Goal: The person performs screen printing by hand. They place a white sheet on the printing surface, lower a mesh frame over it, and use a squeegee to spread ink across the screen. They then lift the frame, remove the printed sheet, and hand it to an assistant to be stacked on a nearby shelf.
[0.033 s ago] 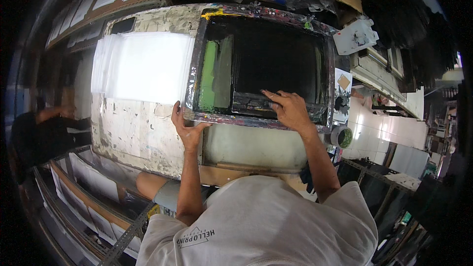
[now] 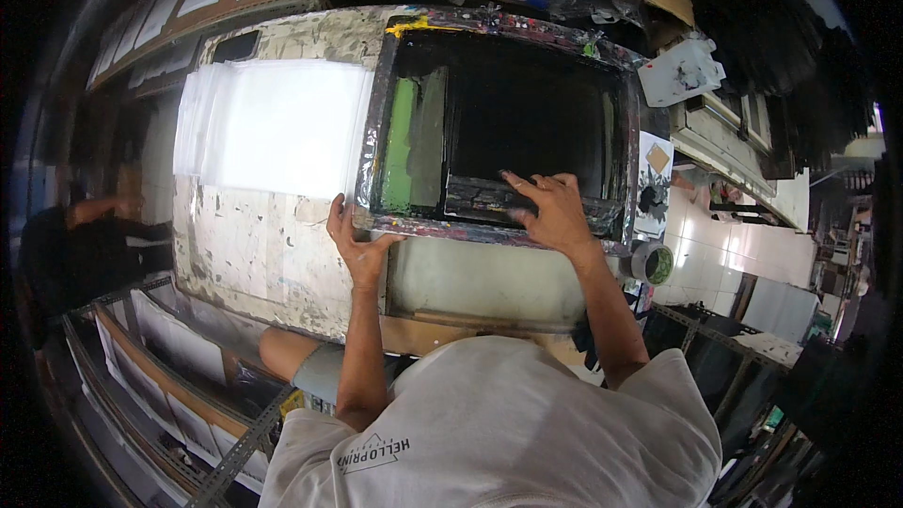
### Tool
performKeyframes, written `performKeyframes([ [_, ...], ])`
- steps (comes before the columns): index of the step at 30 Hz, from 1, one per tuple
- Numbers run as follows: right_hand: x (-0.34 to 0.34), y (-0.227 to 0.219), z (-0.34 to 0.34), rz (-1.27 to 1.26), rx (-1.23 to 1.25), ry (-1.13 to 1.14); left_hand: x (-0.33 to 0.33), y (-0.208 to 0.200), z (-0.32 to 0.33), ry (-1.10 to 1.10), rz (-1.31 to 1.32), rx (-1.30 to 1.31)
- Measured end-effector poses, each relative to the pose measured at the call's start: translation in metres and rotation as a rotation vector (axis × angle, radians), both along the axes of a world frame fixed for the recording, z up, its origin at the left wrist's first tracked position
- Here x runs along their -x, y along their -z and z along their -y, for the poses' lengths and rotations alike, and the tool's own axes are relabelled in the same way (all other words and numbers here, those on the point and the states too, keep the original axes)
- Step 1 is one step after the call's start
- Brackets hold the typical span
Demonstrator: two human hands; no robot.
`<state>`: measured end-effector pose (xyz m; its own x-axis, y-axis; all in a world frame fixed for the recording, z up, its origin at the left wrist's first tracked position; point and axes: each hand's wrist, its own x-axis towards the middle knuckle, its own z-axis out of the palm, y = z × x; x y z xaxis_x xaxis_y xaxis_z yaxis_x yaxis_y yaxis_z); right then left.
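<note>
A screen printing frame (image 2: 370, 155), smeared with ink, lies on the worktable in front of me. Its mesh (image 2: 536, 103) is dark, with a green strip along the left side. My left hand (image 2: 360, 249) grips the frame's near left corner, thumb along the front edge and fingers at the left side. Across the near part of the mesh lies a long black squeegee (image 2: 484, 196). My right hand (image 2: 562, 214) holds it from above, fingers over the far side and thumb on the near side. The blade's lower edge is hidden.
Left of the frame, a stack of white sheets (image 2: 292, 127) lies on the stained table (image 2: 268, 245). A white container (image 2: 679, 71) and an open tub of green stuff (image 2: 652, 263) are at the right. Racks (image 2: 169, 386) stand at the lower left; another person's arm (image 2: 99, 212) shows beyond.
My right hand has shifted slightly to the right, and its thumb now shows on the squeegee's near side. The left hand stays at the frame's corner.
</note>
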<state>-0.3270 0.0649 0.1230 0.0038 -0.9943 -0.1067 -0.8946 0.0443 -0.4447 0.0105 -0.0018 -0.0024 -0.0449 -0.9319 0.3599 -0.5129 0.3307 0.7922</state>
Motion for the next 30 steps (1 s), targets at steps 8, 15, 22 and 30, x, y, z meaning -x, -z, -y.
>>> performKeyframes([
  [8, 0.031, 0.049, 0.055, -0.119, 0.258, 0.075, 0.001, -0.014, -0.003, -0.014, 0.09, -0.05],
  [15, 0.101, 0.055, 0.183, -0.242, 0.293, 0.146, 0.003, -0.019, -0.006, -0.014, 0.007, -0.11],
  [22, 0.134, 0.038, 0.242, -0.146, 0.378, 0.109, 0.002, -0.02, -0.006, 0.021, -0.037, -0.108],
  [30, 0.111, 0.052, 0.189, -0.305, 0.47, 0.046, -0.003, -0.005, -0.011, -0.024, -0.171, -0.274],
])
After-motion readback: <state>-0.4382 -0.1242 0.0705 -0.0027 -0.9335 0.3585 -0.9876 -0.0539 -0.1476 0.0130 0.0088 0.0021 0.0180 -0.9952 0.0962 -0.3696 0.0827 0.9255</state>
